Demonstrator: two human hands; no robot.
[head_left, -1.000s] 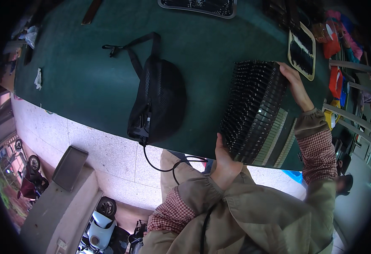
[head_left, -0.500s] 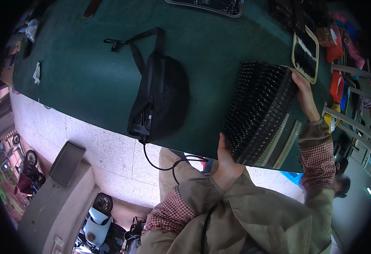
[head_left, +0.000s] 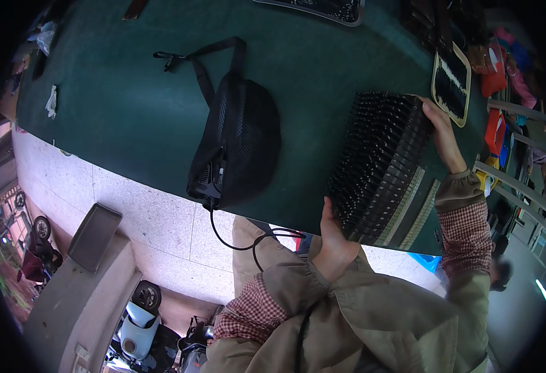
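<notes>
A thick stack of black strips [head_left: 378, 155], set with rows of small shiny dark tips, tilts over the near right part of the green table. My left hand [head_left: 336, 244] grips its near end, thumb up along the side and the other fingers hidden beneath. At its far right end my right hand [head_left: 441, 130] closes round the corner, with its fingertips partly out of sight. Pale green strips with a row of small marks [head_left: 421, 214] lie beside the stack's right edge, under my right forearm. What exactly the black strips are cannot be made out.
A black mesh pouch [head_left: 248, 137] with a strap and a cable lies mid-table. A shallow tray of dark pieces [head_left: 469, 87] stands beyond my right hand, another tray [head_left: 329, 7] at the far edge. A white tassel [head_left: 52, 101] lies left. Metal racks [head_left: 522, 112] stand at right.
The view has shifted very slightly. Both hands keep their hold on the stack, which stays in nearly the same place and tilt.
</notes>
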